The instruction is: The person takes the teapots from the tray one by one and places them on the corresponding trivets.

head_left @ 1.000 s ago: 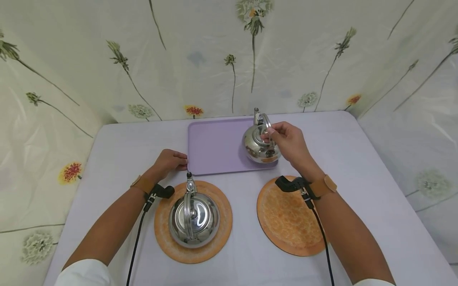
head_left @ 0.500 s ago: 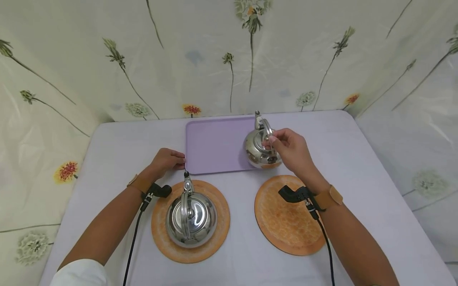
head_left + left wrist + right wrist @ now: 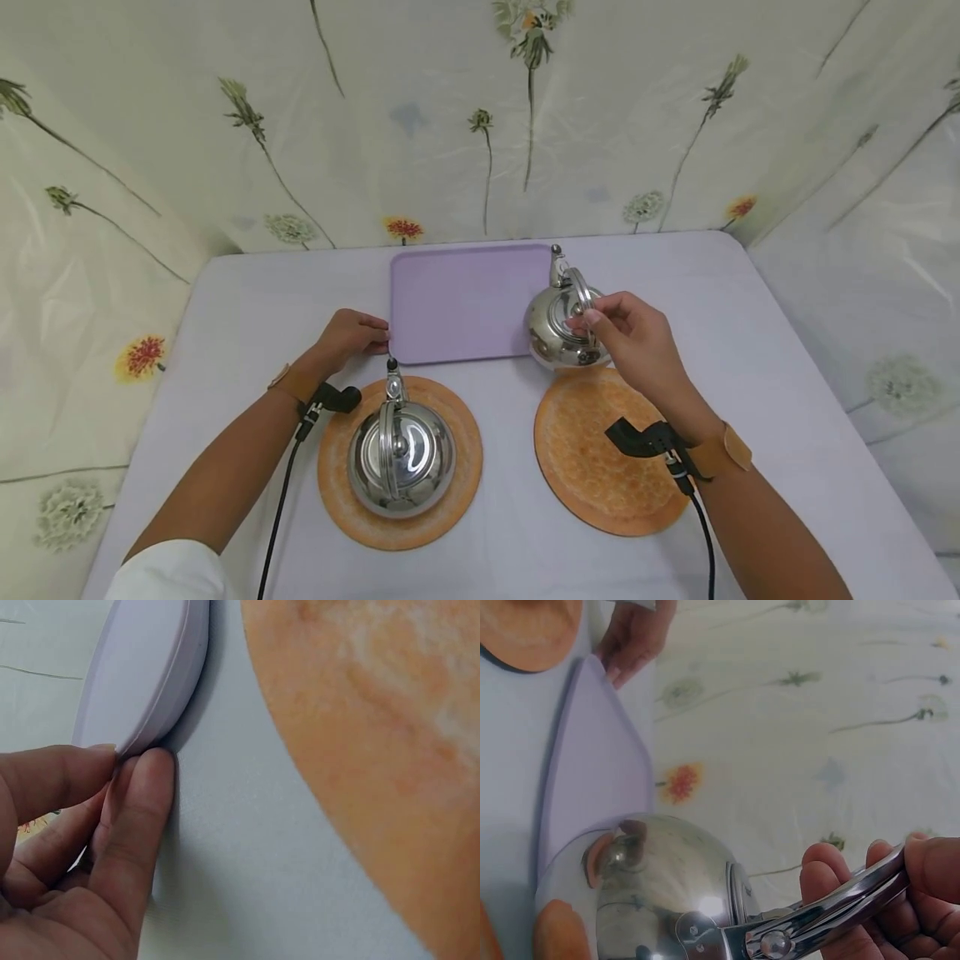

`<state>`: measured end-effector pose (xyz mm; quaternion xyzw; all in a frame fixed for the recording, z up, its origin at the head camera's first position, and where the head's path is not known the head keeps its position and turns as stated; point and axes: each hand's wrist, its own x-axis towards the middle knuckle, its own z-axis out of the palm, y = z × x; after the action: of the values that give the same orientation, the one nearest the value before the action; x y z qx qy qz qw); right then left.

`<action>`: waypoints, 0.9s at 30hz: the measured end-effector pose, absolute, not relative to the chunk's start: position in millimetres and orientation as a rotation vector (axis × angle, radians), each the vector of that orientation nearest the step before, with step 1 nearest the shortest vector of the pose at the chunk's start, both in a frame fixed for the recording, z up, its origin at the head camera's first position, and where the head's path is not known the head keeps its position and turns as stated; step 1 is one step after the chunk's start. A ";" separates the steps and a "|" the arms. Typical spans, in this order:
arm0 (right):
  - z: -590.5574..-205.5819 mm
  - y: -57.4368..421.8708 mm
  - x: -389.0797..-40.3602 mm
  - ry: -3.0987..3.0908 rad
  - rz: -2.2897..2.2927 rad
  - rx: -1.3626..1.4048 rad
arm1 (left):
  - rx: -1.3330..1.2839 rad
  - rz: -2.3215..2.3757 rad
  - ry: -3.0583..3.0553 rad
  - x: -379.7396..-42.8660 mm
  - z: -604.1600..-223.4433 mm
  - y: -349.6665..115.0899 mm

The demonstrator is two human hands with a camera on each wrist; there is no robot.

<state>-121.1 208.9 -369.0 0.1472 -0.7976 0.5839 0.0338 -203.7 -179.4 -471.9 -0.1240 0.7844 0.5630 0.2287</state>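
Observation:
My right hand (image 3: pixel 637 342) grips the arched handle (image 3: pixel 840 900) of a shiny steel kettle (image 3: pixel 551 333). This kettle overlaps the front right corner of a lilac tray (image 3: pixel 461 304) and the far rim of the right orange round mat (image 3: pixel 607 475), its spout pointing away. At the tray's left edge, my left hand (image 3: pixel 348 340) pinches the near corner, thumb (image 3: pixel 71 776) on top and fingers underneath, as the left wrist view shows. A second steel kettle (image 3: pixel 423 467) stands on the left orange round mat (image 3: pixel 461 508), spout towards the tray.
White cloth covers the table (image 3: pixel 510 467), and a flower-printed curtain (image 3: pixel 442 167) rises behind its far edge and both sides. Black cables (image 3: pixel 281 517) run from the wrist cameras along both forearms.
My right hand has brought its kettle right and nearer, from over the tray's right part towards the right mat. My left hand stays at the tray's corner; the second kettle has not moved.

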 end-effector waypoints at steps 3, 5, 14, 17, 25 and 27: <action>-369.7 212.5 -112.2 -2.453 1.796 0.454 | -0.345 1.531 2.168 -204.5 -471.1 -178.6; -370.4 214.1 -106.7 -2.453 1.790 0.462 | -0.346 1.516 2.180 -204.9 -470.9 -179.0; -371.2 221.9 -80.9 -2.425 1.772 0.445 | -0.348 1.530 2.173 -204.8 -472.4 -179.1; -371.5 225.2 -70.2 -2.412 1.774 0.406 | -0.344 1.550 2.170 -205.7 -473.7 -178.7; -378.8 234.5 -45.9 -2.423 1.759 0.376 | -0.362 1.565 2.158 -205.8 -475.6 -179.2; -381.1 235.4 -41.9 -2.425 1.742 0.381 | -0.360 1.558 2.161 -205.9 -476.2 -180.2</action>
<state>-41.9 235.4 -381.1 0.1263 -0.8039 0.5775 0.0657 -205.9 -180.2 -476.2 -0.1304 0.7833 0.5648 0.2246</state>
